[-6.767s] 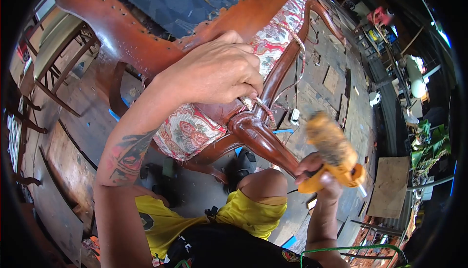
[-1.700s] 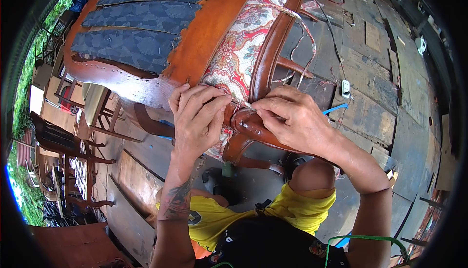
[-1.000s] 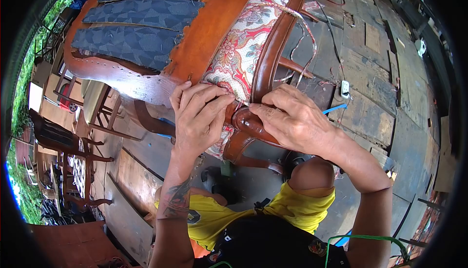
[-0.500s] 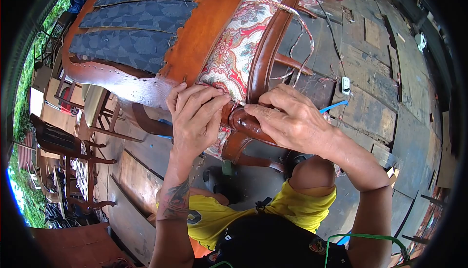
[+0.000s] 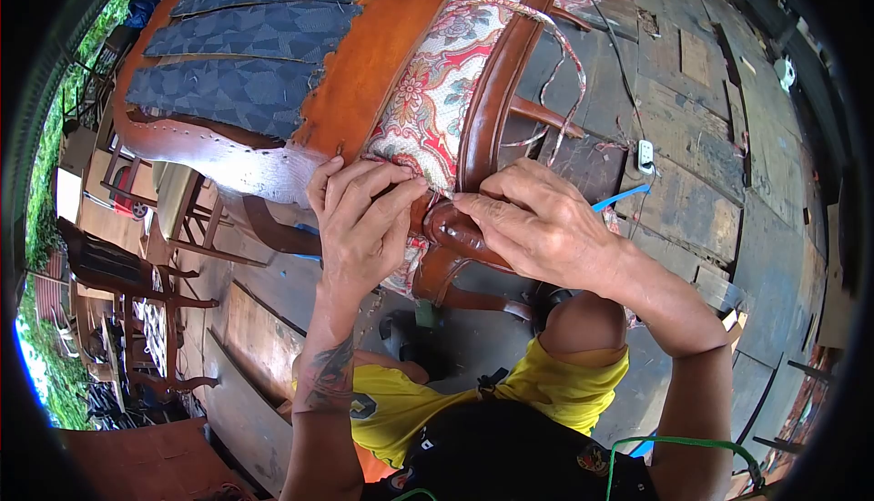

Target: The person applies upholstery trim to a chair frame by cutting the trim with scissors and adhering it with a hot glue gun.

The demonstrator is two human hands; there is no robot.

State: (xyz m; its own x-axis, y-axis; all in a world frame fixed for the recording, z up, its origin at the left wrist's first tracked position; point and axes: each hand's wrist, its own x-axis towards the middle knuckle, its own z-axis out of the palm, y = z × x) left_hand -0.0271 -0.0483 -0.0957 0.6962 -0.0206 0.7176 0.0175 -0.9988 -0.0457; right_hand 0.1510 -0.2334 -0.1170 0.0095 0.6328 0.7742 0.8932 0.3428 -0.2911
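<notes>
The floral fabric (image 5: 442, 91) covers a panel between an orange-brown strip (image 5: 355, 73) and a glossy brown wooden rail (image 5: 510, 59) of a chair. At the fabric's lower corner, my left hand (image 5: 369, 219) pinches the edge with bent fingers. Just to its right, above the rounded wooden arm end (image 5: 455, 228), my right hand (image 5: 542, 219) has thumb and forefinger pressed together at the same corner. Fingertips of both hands nearly meet; the exact bit gripped is small and partly hidden. A patterned cord (image 5: 569, 50) loops from the fabric over the rail.
Dark blue fabric strips (image 5: 246, 32) lie across the chair at upper left. Other wooden chairs (image 5: 118, 264) stand at the left. A white power socket (image 5: 645, 157) with a black cable and a blue strip (image 5: 624, 198) lie on the plank floor (image 5: 692, 173) at the right.
The chair and its floral fabric have shifted very slightly left in view. Both hands keep nearly the same pinched pose at the corner.
</notes>
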